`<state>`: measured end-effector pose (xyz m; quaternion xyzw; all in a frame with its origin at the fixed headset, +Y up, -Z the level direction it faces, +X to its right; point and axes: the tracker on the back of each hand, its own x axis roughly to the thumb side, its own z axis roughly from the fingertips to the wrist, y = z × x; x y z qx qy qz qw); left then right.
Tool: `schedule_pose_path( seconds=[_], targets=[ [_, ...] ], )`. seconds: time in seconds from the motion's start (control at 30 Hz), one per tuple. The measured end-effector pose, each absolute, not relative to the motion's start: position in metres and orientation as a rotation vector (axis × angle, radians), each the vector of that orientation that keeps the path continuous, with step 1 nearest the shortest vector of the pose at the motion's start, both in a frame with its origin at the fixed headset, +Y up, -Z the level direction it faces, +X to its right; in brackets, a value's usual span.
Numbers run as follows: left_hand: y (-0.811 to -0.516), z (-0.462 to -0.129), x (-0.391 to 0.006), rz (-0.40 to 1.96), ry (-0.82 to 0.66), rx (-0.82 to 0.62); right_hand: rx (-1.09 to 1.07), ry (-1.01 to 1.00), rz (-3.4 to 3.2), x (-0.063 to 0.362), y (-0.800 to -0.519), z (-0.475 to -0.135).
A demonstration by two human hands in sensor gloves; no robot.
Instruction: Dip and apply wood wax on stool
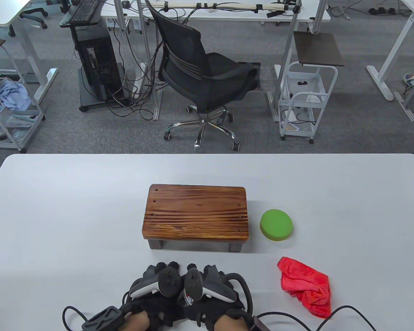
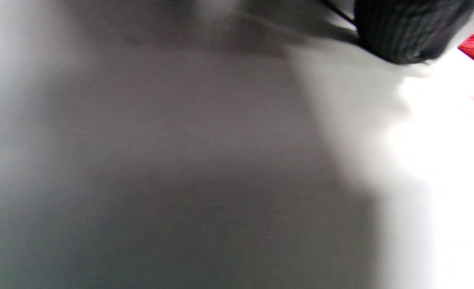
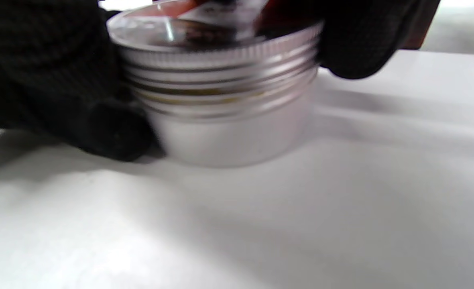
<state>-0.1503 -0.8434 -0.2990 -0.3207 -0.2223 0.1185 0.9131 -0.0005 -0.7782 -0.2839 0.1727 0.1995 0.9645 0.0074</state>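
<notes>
Two gloved hands sit together at the near edge of the table, left hand and right hand side by side. The right wrist view shows what they're on: a small metal tin with a threaded rim standing on the tabletop, dark gloved fingers wrapped against both sides of it. So at least one hand grips the tin, but I honestly can't tell which fingers belong to which hand, and the left wrist view is just blur. My guess is the lid is coming off, or is just off. To do it well I'd pin the base flat with one hand and twist with the other, so the tin doesn't skate around. A bit further right lies the red cloth. Beyond the hands the wooden stool stands mid-table, untouched, with the green sponge pad just beside its right end.
</notes>
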Motion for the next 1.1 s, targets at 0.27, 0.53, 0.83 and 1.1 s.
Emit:
schedule_pose_path(
  seconds=[0.27, 0.53, 0.83, 1.1],
  targets=[
    [-0.843, -0.299, -0.151, 0.243, -0.459, -0.661, 0.535, 0.632, 3.018, 0.0, -0.778, -0.284],
    [-0.843, -0.299, -0.151, 0.243, -0.459, -0.661, 0.534, 0.622, 3.004, 0.002, -0.775, -0.283],
    [-0.843, -0.299, -0.151, 0.243, -0.459, -0.662, 0.528, 0.615, 2.995, 0.003, -0.772, -0.283],
    [-0.843, -0.299, -0.151, 0.241, -0.458, -0.664, 0.515, 0.569, 2.969, 0.009, -0.765, -0.282]
  ],
)
